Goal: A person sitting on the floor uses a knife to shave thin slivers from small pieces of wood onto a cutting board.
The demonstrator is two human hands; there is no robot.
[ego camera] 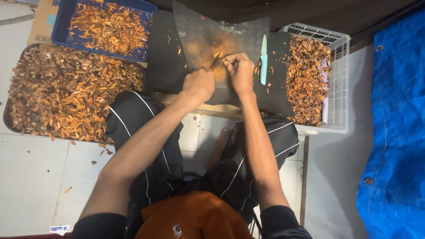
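At the bottom centre of the frame, closest to the camera, there is an orange cap (195, 217), and above it the person's knees in black trousers (146, 132) with thin white stripes. Both bare forearms go up from there to the upper middle of the frame. The left hand (200, 84) is closed like a fist, with the knuckles toward the camera; what it grips is hidden under the hand. The right hand (239, 71) is curled, and its fingertips pinch a small, thin orange-brown piece (218, 57), which lies just between the two hands. Under the hands is a dark rubber mat (199, 31) with a fine diamond pattern, dusted with orange powder around the piece. Just to the right of the right hand a small knife (264, 62) with a pale turquoise handle and blade lies on the mat, not touched by any hand. At the upper right, a white plastic crate (338, 79) with slotted walls holds rough dark brown chips. At the upper left, a blue plastic tray (62, 26) holds thin orange slivers, and below it, at the left of the frame, a wide round dark tray (6, 117) is heaped with mixed brown and orange chips. A crumpled blue tarpaulin (394, 132) covers the right edge, and the floor (35, 177) is of pale tiles.
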